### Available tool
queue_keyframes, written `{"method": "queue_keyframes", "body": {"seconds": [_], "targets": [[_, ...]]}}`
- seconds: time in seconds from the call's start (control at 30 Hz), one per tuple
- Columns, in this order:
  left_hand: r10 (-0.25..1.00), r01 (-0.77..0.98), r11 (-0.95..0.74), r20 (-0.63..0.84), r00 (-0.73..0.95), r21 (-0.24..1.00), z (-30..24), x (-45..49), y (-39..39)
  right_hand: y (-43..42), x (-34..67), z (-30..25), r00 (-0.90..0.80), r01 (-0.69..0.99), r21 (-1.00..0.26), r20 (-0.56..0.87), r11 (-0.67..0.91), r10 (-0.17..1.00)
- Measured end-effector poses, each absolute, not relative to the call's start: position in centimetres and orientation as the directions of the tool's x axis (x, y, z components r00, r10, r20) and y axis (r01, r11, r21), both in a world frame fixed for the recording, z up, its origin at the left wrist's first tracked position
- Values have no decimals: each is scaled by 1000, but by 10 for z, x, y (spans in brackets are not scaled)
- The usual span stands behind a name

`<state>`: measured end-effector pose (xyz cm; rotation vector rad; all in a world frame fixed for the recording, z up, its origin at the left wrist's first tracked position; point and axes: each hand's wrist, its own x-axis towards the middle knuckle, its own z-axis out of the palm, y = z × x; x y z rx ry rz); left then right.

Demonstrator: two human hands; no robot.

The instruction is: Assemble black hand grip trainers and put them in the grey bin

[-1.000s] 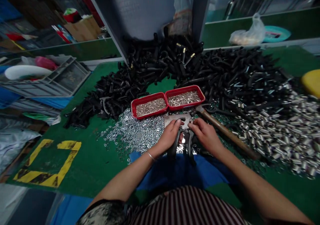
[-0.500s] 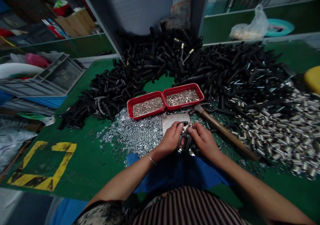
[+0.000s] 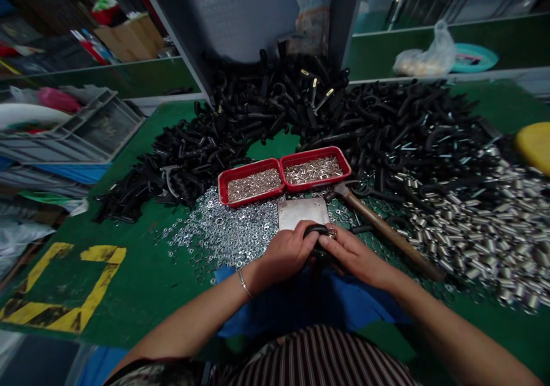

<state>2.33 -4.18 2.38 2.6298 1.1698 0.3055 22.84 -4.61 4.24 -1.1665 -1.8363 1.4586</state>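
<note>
Both grips, left hand [image 3: 284,254] and right hand [image 3: 358,255], are closed around one black part [image 3: 317,229], long axis unclear, metal plate [image 3: 301,211] at its eleven o'clock.

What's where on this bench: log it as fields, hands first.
Left hand: grips a black part
Right hand: fingertips against that part; grip unclear
Plate: just beyond hands
Trays: two, red, side by side, holding small metal pieces
Hammer: right of plate
Rings: spread left of plate
Cylinders: heaped far right
Black pile: behind trays
</note>
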Motion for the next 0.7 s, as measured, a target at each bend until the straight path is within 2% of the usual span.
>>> {"method": "queue_keyframes", "body": {"seconds": [0.07, 0.2, 0.3, 0.37, 0.43, 0.53, 0.63, 0.7], "targets": [[690, 656, -713, 82, 719, 248, 33, 21, -49, -53, 227, 51, -516, 348, -933, -106, 95, 850], [681, 639, -716, 75, 729, 282, 48, 25, -54, -61, 227, 57, -534, 380, -905, -45, 192, 844], [773, 706, -590, 20, 634, 392, 41, 33, -36, -46, 232, 48, -519, 408, -902, -99, 144, 849], [846, 753, -459, -27, 533, 472, 29, 36, -18, -22, 240, 40, -504, 493, -855, -132, 160, 853], [876, 773, -396, -47, 479, 496, 18, 36, 2, 8, 251, 34, -433, 579, -783, -62, 225, 899], [853, 760, -471, 13, 522, 448, 17, 30, 30, 57, 268, 32, -312, 667, -675, 132, 316, 941], [845, 783, -528, 116, 521, 329, 31, 29, 66, 99, 269, 34, -339, 807, -423, 240, 412, 910], [846, 822, -533, 127, 518, 199, 40, 35, 95, 122, 258, 33, -408, 859, -247, 200, 449, 891]]}}
